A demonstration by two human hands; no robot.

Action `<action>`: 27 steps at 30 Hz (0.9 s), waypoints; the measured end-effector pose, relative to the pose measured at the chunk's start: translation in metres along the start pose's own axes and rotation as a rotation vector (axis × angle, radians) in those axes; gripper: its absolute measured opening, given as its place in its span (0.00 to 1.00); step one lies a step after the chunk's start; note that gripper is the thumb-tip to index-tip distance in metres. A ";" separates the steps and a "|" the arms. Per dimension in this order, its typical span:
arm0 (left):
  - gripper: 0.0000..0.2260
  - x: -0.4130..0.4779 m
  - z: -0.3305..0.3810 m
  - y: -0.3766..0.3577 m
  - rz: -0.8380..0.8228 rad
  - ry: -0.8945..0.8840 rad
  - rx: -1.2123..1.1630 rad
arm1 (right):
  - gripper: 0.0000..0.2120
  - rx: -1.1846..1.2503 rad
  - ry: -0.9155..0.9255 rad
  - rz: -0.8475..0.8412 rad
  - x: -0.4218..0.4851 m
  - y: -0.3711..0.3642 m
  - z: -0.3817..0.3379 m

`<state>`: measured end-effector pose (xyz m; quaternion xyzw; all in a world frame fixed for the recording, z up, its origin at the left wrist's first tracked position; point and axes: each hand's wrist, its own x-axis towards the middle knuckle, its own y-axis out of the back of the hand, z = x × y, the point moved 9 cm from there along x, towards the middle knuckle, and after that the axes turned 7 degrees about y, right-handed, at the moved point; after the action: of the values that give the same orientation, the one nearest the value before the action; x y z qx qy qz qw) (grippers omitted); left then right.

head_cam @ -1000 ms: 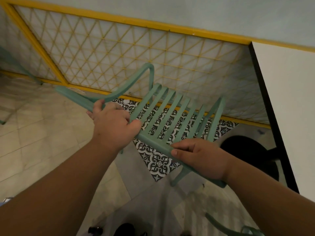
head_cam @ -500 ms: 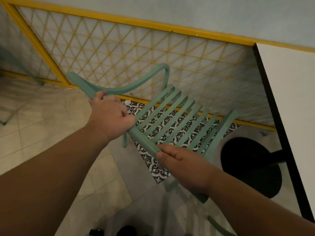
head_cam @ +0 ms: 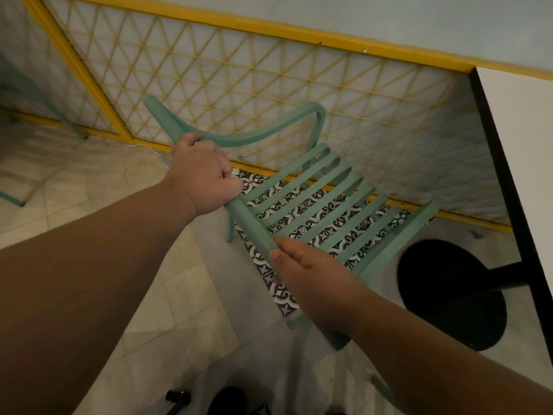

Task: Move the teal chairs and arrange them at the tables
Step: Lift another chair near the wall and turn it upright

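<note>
Now hands (head_cam: pixel 248 223) (both) on teal chair (head_cam: pixel 314 205)

Both bare forearms reach forward from the near edge. Left hand (head_cam: pixel 206 178) sits farther out and to the left, fist closed, knuckles up, wrist straight. Right hand (head_cam: pixel 311 280) is nearer and to the right, palm down, fingers curled under, thumb (head_cam: pixel 279 259) pointing left. The hands are apart, not touching.
</note>
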<state>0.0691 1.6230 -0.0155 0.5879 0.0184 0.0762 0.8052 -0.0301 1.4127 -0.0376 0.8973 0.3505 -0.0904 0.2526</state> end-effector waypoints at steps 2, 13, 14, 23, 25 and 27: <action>0.17 0.002 -0.001 0.002 0.010 -0.024 -0.008 | 0.11 -0.004 0.005 0.004 0.003 -0.003 -0.002; 0.15 0.022 -0.036 -0.001 -0.087 0.036 0.034 | 0.13 0.023 0.046 0.075 0.022 -0.023 -0.023; 0.15 0.023 -0.038 -0.003 -0.105 0.049 0.036 | 0.13 0.026 0.044 0.073 0.023 -0.024 -0.022; 0.22 -0.013 -0.026 0.015 -0.186 0.407 -0.049 | 0.14 0.172 0.035 0.037 0.011 -0.013 0.012; 0.27 -0.039 -0.011 0.015 -0.139 0.508 -0.137 | 0.12 0.133 0.039 0.037 0.001 -0.005 0.035; 0.30 -0.072 0.018 0.005 -0.084 0.547 -0.295 | 0.13 0.090 -0.017 0.064 -0.009 0.004 0.066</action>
<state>-0.0005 1.5970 -0.0095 0.4211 0.2474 0.2003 0.8494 -0.0329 1.3708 -0.0895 0.9178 0.3149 -0.1054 0.2176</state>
